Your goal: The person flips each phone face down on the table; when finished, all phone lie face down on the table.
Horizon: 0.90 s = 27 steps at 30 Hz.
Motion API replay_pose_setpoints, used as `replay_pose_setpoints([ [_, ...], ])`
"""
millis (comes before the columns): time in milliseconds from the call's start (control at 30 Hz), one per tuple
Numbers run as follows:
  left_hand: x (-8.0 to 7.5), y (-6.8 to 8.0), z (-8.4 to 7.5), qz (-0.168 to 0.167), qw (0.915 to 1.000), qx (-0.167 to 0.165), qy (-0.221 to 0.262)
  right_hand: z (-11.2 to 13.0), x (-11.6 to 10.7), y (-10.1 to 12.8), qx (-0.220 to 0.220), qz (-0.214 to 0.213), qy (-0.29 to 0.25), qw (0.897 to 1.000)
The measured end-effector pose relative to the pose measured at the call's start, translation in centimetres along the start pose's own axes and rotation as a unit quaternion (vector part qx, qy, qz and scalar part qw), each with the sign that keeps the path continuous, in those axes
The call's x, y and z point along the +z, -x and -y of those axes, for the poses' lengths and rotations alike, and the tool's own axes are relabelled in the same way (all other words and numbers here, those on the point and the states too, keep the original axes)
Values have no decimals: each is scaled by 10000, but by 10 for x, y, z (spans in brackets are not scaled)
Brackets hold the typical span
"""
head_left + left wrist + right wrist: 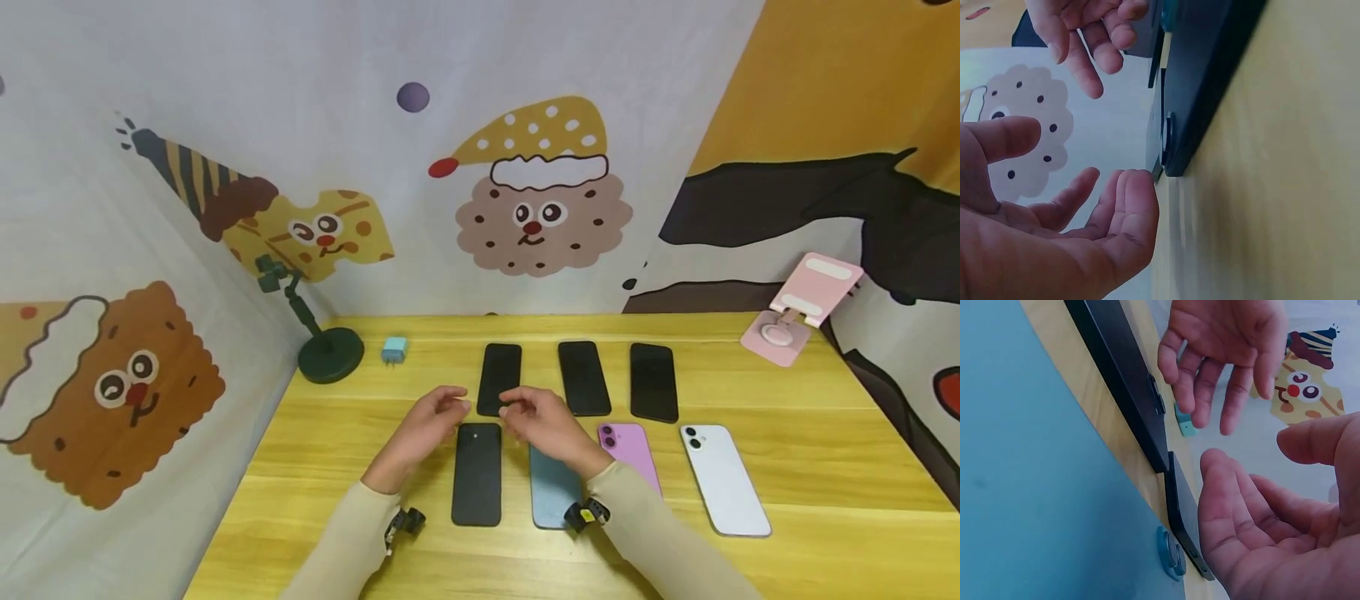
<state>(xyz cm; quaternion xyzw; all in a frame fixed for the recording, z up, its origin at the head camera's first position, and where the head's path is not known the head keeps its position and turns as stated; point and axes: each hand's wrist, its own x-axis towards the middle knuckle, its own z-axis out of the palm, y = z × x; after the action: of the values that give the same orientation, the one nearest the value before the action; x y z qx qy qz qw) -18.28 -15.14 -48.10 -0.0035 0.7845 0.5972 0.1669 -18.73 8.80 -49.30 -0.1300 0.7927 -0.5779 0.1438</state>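
My left hand (432, 422) hovers near the top left of a black phone (477, 479), its fingers loosely bent and holding nothing. Facing it, my right hand (546, 423) is over the top end of a blue phone (553, 496), partly covering it, and is also empty. Between and beyond the fingertips lies a dark-screened phone (500, 367), screen up. In the left wrist view both palms face each other, with the black phone (1204, 75) alongside. From the right wrist the blue phone's back (1041, 456) and its camera lenses are seen close up.
A pink phone (633, 454) and a white phone (725, 479) lie right of the blue one. Two more dark-screened phones (584, 377) rest in the back row. A green stand (330, 354), a blue charger plug (393, 349) and a pink folding stand (776, 333) stand along the back.
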Motion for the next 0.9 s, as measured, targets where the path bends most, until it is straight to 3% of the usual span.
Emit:
replay_pose_setpoints([
  [433,2,-42,-7,-230,9995,-103,195,-9,-15,-31,376,-604,159,9973],
  [900,10,-56,-11,103,9988,-315,373,-10,-28,-40,1030,-219,-75,9944],
])
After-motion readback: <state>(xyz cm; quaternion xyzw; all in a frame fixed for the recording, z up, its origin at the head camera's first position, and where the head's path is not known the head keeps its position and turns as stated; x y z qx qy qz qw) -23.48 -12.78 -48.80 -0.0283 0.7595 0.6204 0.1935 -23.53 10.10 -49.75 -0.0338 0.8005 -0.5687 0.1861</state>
